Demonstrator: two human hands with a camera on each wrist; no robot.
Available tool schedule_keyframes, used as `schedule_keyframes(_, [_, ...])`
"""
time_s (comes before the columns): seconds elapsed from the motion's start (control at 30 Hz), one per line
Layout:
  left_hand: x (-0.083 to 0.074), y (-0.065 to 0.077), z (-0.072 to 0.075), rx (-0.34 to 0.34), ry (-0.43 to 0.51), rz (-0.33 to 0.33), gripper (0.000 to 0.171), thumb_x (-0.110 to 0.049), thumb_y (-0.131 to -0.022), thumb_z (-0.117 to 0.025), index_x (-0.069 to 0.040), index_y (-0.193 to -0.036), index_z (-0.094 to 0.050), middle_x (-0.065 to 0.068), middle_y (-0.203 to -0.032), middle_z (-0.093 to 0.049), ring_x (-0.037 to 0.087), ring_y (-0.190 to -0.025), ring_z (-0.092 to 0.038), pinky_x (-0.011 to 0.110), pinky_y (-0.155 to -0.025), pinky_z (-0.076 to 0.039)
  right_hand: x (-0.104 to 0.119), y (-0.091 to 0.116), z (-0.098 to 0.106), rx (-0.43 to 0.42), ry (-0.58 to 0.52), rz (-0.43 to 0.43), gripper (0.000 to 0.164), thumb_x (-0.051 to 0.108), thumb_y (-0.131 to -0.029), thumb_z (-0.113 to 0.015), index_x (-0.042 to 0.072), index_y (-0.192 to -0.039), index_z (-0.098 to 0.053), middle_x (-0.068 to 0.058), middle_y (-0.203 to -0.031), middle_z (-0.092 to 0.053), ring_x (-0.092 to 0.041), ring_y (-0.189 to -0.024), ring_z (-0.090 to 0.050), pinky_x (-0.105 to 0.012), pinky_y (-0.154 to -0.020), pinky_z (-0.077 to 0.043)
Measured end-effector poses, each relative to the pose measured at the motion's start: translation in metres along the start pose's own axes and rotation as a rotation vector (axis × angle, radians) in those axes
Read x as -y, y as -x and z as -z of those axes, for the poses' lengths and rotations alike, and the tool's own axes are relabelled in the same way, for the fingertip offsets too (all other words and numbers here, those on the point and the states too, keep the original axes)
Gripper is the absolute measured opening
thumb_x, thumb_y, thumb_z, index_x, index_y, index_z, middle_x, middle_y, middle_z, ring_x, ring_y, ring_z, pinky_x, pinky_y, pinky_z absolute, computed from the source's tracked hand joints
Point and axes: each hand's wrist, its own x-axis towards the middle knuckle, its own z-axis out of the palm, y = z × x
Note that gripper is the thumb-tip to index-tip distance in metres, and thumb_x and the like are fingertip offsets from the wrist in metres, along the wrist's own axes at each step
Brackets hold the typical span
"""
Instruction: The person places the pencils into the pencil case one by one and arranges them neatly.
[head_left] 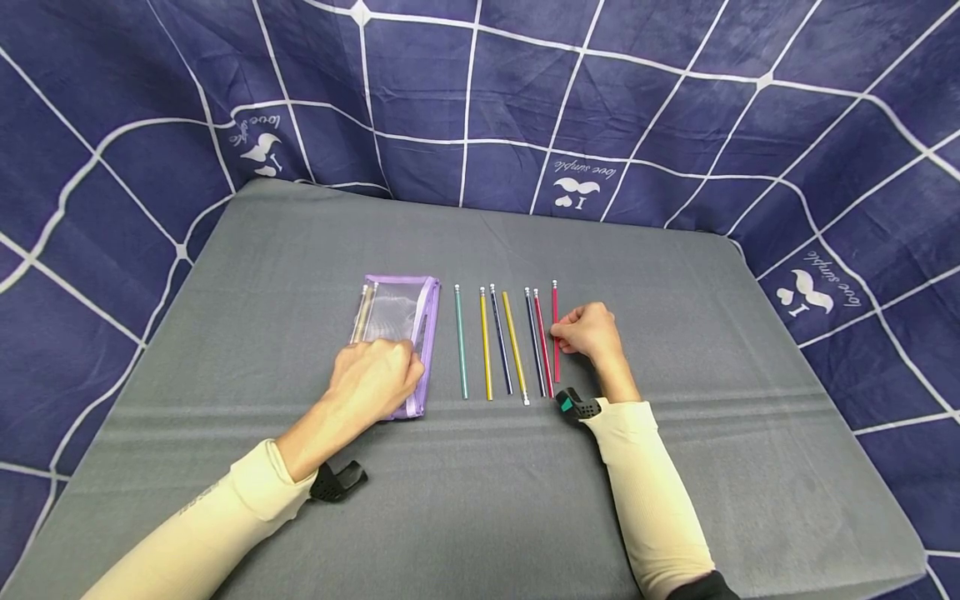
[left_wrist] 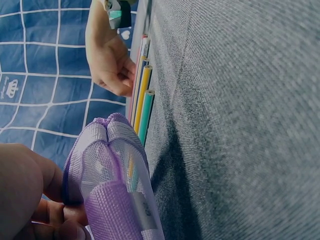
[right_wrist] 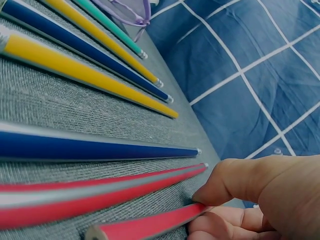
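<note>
My right hand (head_left: 588, 332) has its thumb and fingers drawn together on the outermost red pencil (head_left: 555, 304), nipping it partway along at the right end of a row; whether it is lifted or lying flat, I cannot tell. My left hand (head_left: 375, 371) is curled closed on a clear, purple-edged pouch (head_left: 397, 296) at the left of the row, its fingers bent and covering part of it. Between my hands, six more pencils lie side by side on the grey surface (head_left: 465, 500), none of them touched: a teal pencil (head_left: 461, 342) nearest the pouch, then a yellow pencil (head_left: 486, 342), a dark blue pencil (head_left: 501, 337), a second yellow pencil (head_left: 514, 342) turned with its eraser toward me, a second dark blue pencil (head_left: 536, 342) and, close beside it, an inner red pencil (head_left: 543, 342). The spacing is uneven. As for how far this has got, I judge it partway: six pencils are out and free of my hands, the seventh is not yet let go, and two slim gold-toned sticks (head_left: 361, 313) show at the pouch's left edge, apparently inside. What stands undone, I judge, is the placing of the pencil I hold; whether more sits under my left hand, I cannot see.
</note>
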Motion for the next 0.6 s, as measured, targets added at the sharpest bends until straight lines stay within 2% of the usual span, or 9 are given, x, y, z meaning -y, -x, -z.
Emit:
schedule_keyframes(0.33, [0.0015, 0.0004, 0.0002, -0.016, -0.007, -0.005, 0.032, -0.018, -0.086, -0.052, -0.016, -0.056, -0.042, 0.0, -0.053, -0.046, 0.024, -0.048, -0.047, 0.05, -0.045, -0.042, -0.0016, -0.0022, -0.0002, 0.008, -0.175, -0.019, 0.017, 0.0, -0.081, -0.069, -0.012, -0.091, -0.063, -0.001, -0.057, -0.061, -0.005, -0.045, -0.059, -0.023, -0.05, -0.053])
schedule_keyframes(0.6, [0.0005, 0.0007, 0.0003, -0.007, -0.001, -0.005, 0.029, -0.017, -0.085, -0.052, -0.016, -0.057, -0.043, -0.001, -0.053, -0.045, 0.023, -0.048, -0.047, 0.05, -0.045, -0.042, -0.0047, -0.0021, 0.0017, -0.001, -0.264, -0.047, 0.011, -0.001, -0.081, -0.065, -0.009, -0.088, -0.061, 0.0, -0.057, -0.061, -0.005, -0.047, -0.06, -0.023, -0.051, -0.053])
